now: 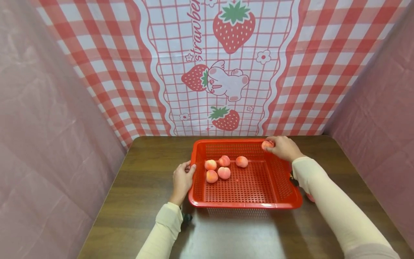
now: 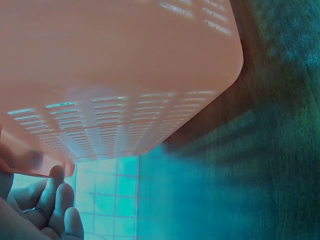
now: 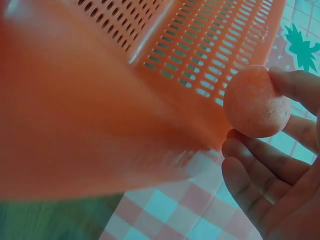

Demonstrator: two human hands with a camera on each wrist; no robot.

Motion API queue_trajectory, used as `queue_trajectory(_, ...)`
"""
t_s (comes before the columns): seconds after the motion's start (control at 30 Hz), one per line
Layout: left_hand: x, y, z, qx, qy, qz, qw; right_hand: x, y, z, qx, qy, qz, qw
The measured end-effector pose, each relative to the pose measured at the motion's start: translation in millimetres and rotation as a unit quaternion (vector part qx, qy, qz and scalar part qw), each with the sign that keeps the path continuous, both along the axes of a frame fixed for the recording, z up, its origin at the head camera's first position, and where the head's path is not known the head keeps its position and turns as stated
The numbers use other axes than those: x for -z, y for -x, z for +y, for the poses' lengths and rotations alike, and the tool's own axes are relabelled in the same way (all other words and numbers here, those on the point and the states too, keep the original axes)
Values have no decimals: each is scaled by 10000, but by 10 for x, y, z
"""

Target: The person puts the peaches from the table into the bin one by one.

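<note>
A red plastic basket (image 1: 245, 205) with slotted walls stands on the table. Several peaches (image 1: 224, 173) lie inside it, mostly toward its left side. My left hand (image 1: 182, 178) holds the basket's left rim, thumb on top; in the left wrist view its curled fingers (image 2: 63, 200) show at the rim's underside. Over the basket's far right corner, my right hand (image 1: 284, 148) pinches another peach (image 3: 256, 102) between thumb and fingers. That peach is above the basket floor, close to the rim.
A pinkish-red thing (image 1: 310, 197) lies right of the basket, mostly hidden by the right sleeve. Brown wooden table (image 1: 136, 201) surrounds the basket. A strawberry-print cloth (image 1: 223, 82) hangs behind, with pink curtains (image 1: 48, 144) at both sides.
</note>
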State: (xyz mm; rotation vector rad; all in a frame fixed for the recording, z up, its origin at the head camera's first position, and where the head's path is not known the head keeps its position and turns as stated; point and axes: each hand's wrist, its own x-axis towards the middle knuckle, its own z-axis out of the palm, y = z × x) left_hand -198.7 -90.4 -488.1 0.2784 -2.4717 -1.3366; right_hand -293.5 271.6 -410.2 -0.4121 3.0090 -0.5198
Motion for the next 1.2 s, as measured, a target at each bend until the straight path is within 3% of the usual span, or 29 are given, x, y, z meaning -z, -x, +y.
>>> queue_trajectory(1.2, 1, 12, 8, -71, 3, 55, 10000, 395, -52, -302, -315, -366, -80, 9988)
